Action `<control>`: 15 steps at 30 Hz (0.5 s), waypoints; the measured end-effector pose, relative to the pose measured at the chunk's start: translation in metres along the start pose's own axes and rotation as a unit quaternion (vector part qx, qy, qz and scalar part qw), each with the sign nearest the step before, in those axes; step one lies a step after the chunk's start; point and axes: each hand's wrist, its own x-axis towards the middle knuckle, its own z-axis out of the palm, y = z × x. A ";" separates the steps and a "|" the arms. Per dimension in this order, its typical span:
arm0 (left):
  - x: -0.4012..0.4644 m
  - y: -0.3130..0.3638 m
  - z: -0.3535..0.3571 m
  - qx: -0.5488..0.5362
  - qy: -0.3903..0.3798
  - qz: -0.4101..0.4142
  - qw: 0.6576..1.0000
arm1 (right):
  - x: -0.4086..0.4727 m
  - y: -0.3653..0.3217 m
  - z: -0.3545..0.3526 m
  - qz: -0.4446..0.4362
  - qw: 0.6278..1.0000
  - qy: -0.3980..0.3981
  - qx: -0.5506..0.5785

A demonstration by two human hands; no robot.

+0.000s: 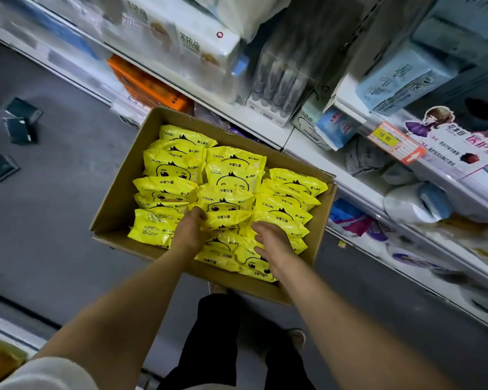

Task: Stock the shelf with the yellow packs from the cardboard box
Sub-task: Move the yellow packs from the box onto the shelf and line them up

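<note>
An open cardboard box (116, 198) stands on the floor against the shelves, filled with several yellow packs (231, 175) printed with a duck face. Both my hands reach into its near end. My left hand (190, 230) curls its fingers round the left edge of a yellow pack (227, 218) in the middle row. My right hand (271, 239) lies on the packs just to the right of that pack, its fingertips pushed in among them. The shelf (307, 142) runs diagonally behind and to the right of the box.
The shelves hold white, blue and orange packages (150, 85) and a yellow price tag (385, 136). Dark small boxes (21, 122) lie on the grey floor (54, 206) at the left. My dark trousers and shoes are below the box.
</note>
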 end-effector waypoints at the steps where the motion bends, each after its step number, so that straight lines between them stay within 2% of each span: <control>1: 0.000 -0.002 0.000 0.001 -0.003 -0.003 1.000 | -0.001 0.000 0.001 -0.001 1.000 -0.002 0.000; 5: 0.000 -0.005 0.001 0.013 -0.018 0.013 1.000 | -0.004 -0.002 0.003 -0.004 1.000 -0.005 0.007; 10: -0.003 -0.012 -0.001 0.004 0.009 0.012 1.000 | -0.009 0.001 -0.002 0.001 1.000 0.004 0.011; 13: -0.009 -0.008 -0.006 -0.119 -0.015 -0.002 0.993 | -0.011 0.003 -0.004 0.001 1.000 0.007 0.015; 15: -0.011 -0.002 -0.012 -0.278 -0.056 -0.056 0.957 | -0.014 0.003 -0.003 0.003 1.000 0.013 0.012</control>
